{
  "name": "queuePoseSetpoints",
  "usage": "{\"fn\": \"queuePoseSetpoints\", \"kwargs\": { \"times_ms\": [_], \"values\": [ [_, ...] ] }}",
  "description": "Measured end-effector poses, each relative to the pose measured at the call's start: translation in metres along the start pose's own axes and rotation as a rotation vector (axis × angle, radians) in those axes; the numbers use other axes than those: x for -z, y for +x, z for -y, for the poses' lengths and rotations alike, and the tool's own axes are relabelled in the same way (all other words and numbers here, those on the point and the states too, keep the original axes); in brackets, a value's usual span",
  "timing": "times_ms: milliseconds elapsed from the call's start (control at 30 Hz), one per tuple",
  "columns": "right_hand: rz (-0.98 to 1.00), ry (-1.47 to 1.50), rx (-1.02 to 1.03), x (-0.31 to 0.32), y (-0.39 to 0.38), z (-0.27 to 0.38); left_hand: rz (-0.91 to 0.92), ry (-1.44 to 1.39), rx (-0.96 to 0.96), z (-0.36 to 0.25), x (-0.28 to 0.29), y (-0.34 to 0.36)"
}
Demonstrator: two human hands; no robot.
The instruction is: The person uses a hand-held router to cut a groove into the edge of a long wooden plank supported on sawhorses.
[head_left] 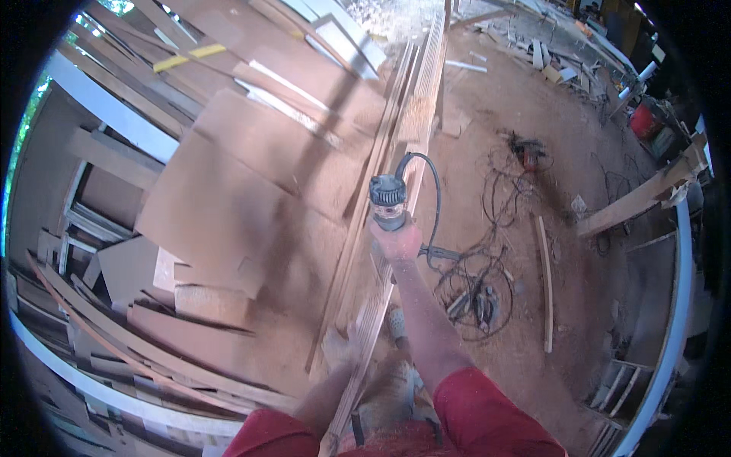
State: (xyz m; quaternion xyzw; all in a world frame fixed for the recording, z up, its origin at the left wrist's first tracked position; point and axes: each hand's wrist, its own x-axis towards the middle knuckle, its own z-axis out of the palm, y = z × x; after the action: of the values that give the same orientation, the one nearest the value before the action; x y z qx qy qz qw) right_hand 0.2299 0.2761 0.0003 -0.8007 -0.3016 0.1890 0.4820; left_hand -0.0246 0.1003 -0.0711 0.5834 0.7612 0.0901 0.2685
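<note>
My right hand (396, 240) grips a handheld power tool (387, 199) with a dark ribbed top and a looping black cord. The tool sits on a long, narrow wooden board (421, 114), which runs from near my body toward the top of the view. My left hand (341, 346) is lower, at the board's left side; its fingers are too indistinct to tell whether they hold it. More long strips (375, 164) lie parallel on the left of the board.
Plywood sheets (205, 175) and piled planks (129, 327) fill the left. On the dusty floor (502, 327) at right lie tangled cables (499, 190), tools (472, 305) and a loose strip (545, 282). A wooden post (624, 206), red container (643, 122) and scrap pile (552, 65) are farther right.
</note>
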Motion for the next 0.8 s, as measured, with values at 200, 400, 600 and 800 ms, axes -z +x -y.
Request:
{"fn": "queuePoseSetpoints", "kwargs": {
  "times_ms": [200,400,600,800],
  "values": [
    [0.010,0.000,-0.001,0.002,-0.059,-0.016,0.075,-0.021,0.002,-0.006,0.007,-0.004],
    [-0.084,0.028,0.126,-0.005,-0.057,-0.022,-0.013,-0.027,-0.039,-0.002,0.000,-0.006],
    [-0.150,0.131,0.248,-0.005,-0.044,-0.024,0.083,-0.013,0.030,-0.008,0.009,-0.005],
    [-0.113,0.161,0.228,-0.005,-0.009,-0.020,0.039,-0.025,0.004,-0.007,0.006,-0.003]
  ]
}}
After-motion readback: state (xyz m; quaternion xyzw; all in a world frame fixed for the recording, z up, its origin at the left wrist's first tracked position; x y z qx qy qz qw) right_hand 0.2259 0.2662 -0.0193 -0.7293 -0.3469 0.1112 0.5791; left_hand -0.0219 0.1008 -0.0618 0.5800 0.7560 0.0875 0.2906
